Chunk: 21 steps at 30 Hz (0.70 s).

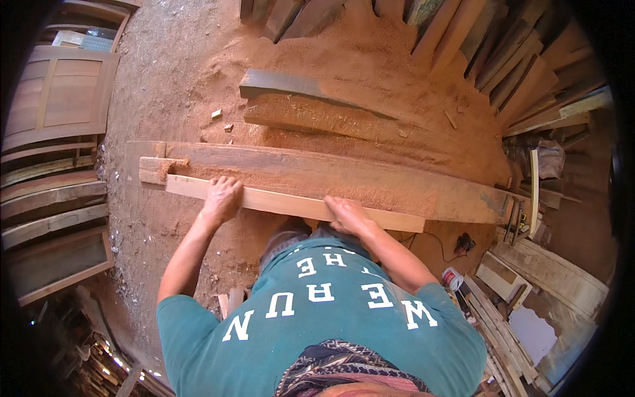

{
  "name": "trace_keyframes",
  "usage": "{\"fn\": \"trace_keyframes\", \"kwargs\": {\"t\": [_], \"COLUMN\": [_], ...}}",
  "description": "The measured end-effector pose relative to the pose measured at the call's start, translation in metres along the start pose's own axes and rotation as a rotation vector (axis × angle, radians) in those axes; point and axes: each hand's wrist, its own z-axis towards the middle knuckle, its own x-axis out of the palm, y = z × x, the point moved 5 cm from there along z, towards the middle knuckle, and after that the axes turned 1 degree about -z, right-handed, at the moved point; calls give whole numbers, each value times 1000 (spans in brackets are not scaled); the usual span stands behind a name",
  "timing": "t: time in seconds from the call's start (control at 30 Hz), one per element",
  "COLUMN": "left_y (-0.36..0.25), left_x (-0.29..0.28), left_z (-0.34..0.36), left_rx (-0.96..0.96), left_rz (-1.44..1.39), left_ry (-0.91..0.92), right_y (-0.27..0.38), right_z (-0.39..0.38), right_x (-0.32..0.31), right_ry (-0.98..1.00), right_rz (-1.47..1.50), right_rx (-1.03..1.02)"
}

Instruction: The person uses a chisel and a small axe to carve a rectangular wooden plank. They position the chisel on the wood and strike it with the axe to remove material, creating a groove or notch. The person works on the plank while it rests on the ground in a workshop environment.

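Observation:
Both my hands grip a long, pale wooden board (284, 201) that lies along the near edge of a thick workbench plank (317, 169). My left hand (225, 196) is closed over the board toward its left end. Farther right, my right hand (345, 215) is closed on the same board, its fingers on the upper edge. At the board's left end a small wooden stop block (155, 170) sits on the plank, with shavings (177, 163) heaped beside it. The undersides of my fingers are hidden.
Beyond the plank lies a heavy timber beam (311, 112) amid reddish sawdust (370, 66). Wooden boards (509, 59) lean at the far right. Hand tools (518, 218) stand at the plank's right end. Door panels (63, 96) line the left side. Planks (499, 331) are stacked at lower right.

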Motion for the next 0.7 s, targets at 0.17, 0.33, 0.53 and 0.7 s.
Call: {"fn": "trace_keyframes", "kwargs": {"t": [0.17,0.33,0.53,0.7], "left_y": [-46,-55,-47,-66], "left_x": [30,17,-16,-47], "left_z": [29,96,176,159], "left_rx": [-4,5,-29,3], "left_rz": [-69,-45,18,-57], "left_ry": [96,57,-203,-93], "right_y": [-60,-113,-125,-127], "right_z": [-32,-3,34,10], "right_x": [-12,-62,-145,-149], "right_ry": [104,107,-215,-36], "right_rz": [37,-99,-305,-128], "right_rx": [142,122,64,161]}}
